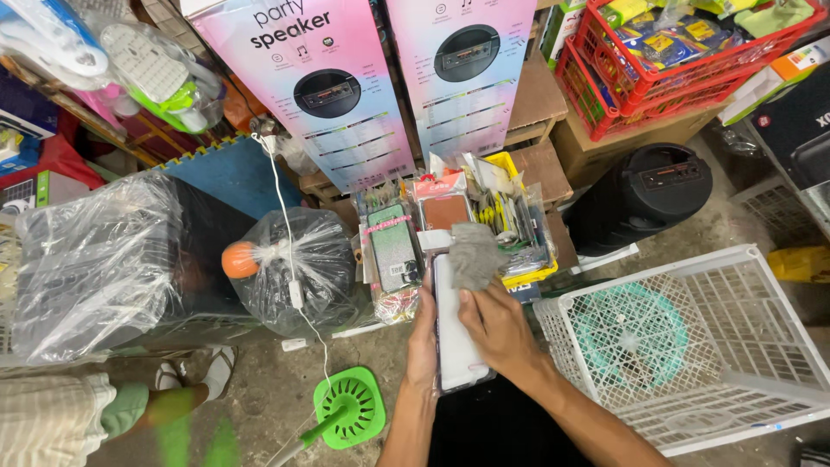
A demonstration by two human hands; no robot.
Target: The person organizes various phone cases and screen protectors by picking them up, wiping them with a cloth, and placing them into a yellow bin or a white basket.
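Note:
My left hand (423,333) grips the left edge of a long white flat phone-like slab (455,337), holding it upright in front of me. My right hand (499,324) rests on the slab's right side and pinches a small grey cloth (473,254) against its upper end. Just beyond the slab stands a yellow basket (522,227) stuffed with packaged phone cases, a green one (393,246) and a brown one (445,210) among them.
A white plastic crate (735,285) with a teal fan inside stands at right. A black round speaker (644,195) and red baskets (605,82) lie behind. Plastic-wrapped bundles (95,259) sit left, two tall pink speaker boxes (320,86) behind, a green fan base (350,406) on the floor. Another person's foot (186,376) is lower left.

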